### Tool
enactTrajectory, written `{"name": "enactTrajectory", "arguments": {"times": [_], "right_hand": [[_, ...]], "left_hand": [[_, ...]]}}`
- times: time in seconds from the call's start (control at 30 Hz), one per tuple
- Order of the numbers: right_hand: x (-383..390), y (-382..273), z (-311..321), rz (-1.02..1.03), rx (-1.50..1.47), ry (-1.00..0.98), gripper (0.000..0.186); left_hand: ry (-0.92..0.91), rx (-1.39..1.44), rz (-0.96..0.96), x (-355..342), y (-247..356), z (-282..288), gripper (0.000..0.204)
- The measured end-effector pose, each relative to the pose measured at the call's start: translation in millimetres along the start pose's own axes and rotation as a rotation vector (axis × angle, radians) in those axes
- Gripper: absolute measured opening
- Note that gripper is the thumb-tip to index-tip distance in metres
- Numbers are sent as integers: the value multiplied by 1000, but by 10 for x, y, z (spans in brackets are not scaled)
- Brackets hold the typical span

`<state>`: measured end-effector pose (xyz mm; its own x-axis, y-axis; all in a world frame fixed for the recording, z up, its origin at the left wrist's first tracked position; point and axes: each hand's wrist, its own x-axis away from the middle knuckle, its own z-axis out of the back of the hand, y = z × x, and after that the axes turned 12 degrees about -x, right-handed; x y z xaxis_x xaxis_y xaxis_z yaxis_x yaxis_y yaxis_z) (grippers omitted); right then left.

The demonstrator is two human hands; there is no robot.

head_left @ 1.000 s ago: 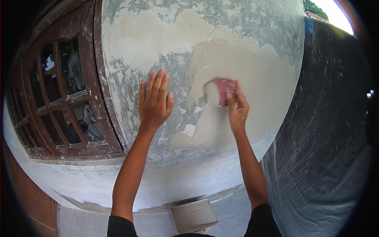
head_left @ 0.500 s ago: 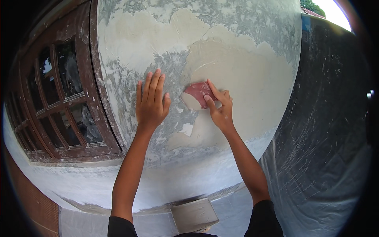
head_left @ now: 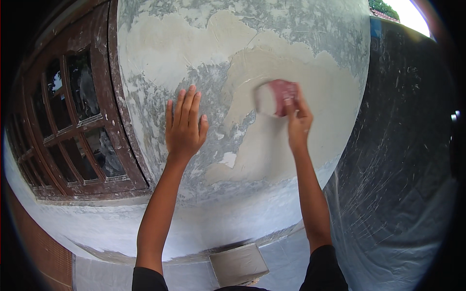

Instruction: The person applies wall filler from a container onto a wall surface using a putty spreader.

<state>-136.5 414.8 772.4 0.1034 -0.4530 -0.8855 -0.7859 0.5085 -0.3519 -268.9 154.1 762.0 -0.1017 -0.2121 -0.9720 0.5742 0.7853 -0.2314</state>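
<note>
My right hand [head_left: 299, 119] grips a red, flat putty scraper [head_left: 285, 92] by its right side, thumb on its face. Pale filler covers the scraper's left part, which is smeared by motion. The scraper is over a broad cream patch of filler [head_left: 320, 97] on the wall; whether its edge touches the wall I cannot tell. My left hand [head_left: 185, 125] lies flat with fingers stretched up, palm to the bare grey wall [head_left: 208, 92] left of the patch.
A brown wooden window [head_left: 82, 126] with dark panes borders the wall on the left. Dark plastic sheeting [head_left: 398, 145], splashed with white, hangs at the right. Below, a rectangular tray [head_left: 239, 266] coated in grey sits on the pale floor near me.
My right hand has carried the scraper up and to the right, away from the grey strip. Filler now covers part of that strip. My left hand stays on the wall.
</note>
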Motion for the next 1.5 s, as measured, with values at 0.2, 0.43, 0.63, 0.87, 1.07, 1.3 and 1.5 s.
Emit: {"name": "enactTrajectory", "arguments": {"times": [0.2,0.43,0.63,0.87,1.07,1.3,1.5], "right_hand": [[-18,-26,-128,42,271,-176,48],[-441,53,581,-112,-193,498,54],[-22,-60,-46,-60,-103,9,50],[-115,90,148,-1,83,3,47],[-331,280,1024,-27,-164,587,54],[73,-80,14,80,172,-103,47],[-33,-287,-424,188,365,-358,46]], "left_hand": [[-9,-2,0,25,-38,-12,53],[-9,-13,-2,11,1,-33,53],[-9,-23,-1,30,-34,-12,53],[-10,-10,3,23,-26,-7,54],[-2,-4,6,-1,46,-23,54],[-9,-23,4,20,-12,-5,53],[-21,-18,1,49,-35,-6,53]]}}
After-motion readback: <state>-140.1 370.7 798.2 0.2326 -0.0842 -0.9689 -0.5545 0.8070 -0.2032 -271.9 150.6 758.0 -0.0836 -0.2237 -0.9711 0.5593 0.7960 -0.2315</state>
